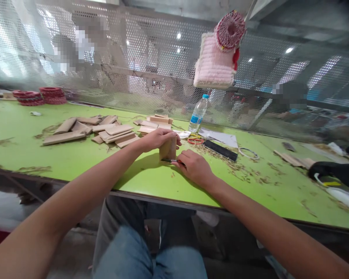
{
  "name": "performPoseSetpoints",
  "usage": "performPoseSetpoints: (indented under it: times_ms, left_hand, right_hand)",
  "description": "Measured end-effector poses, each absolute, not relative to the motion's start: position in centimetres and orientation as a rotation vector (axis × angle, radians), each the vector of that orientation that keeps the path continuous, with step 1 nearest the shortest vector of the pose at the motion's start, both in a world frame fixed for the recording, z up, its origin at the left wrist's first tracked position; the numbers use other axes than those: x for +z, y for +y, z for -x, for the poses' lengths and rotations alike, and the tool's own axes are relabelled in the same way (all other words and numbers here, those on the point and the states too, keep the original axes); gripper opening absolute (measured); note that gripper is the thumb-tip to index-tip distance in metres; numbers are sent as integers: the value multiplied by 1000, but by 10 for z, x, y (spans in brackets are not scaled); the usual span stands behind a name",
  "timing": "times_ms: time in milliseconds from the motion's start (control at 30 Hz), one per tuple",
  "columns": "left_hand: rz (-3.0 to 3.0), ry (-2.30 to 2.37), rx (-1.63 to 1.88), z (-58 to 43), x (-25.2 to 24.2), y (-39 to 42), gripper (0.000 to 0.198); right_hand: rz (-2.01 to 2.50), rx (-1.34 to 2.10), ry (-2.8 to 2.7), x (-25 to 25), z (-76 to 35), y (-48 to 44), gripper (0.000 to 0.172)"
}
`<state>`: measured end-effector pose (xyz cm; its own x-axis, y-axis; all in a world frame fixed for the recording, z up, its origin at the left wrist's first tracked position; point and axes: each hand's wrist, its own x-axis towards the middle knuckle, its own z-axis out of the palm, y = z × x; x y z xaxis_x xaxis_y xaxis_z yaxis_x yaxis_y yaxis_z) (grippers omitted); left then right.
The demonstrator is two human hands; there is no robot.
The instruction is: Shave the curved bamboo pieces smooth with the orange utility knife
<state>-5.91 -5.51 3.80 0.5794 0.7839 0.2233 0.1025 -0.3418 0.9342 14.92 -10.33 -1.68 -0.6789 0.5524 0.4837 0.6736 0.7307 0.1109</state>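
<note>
My left hand (159, 139) is closed over the top of a small flat wooden piece (168, 150), which stands on edge on the green table. In my right hand (195, 164) is a slim tool with a thin dark blade (168, 160). Its tip points left and lies against the lower part of the wooden piece. The fingers cover most of its handle, so I cannot tell its exact kind. Left of my hands lies a loose pile of similar wooden pieces (118, 131).
Beyond my hands stand a water bottle (196, 118) and a dark rectangular block (220, 150) amid wood shavings (250, 174). Red coiled rings (52, 95) are at the far left. A pink knitted item (215, 62) hangs before the perforated metal screen (157, 77). Black and white items (334, 172) lie at right.
</note>
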Motion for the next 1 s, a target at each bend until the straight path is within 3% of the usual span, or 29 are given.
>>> performPoseSetpoints:
  times_ms: [1000]
  left_hand:
    - [-1821,681,834,61,32,-47,40]
  right_hand:
    - [1001,-395,-2505,-15,-142,-102,31]
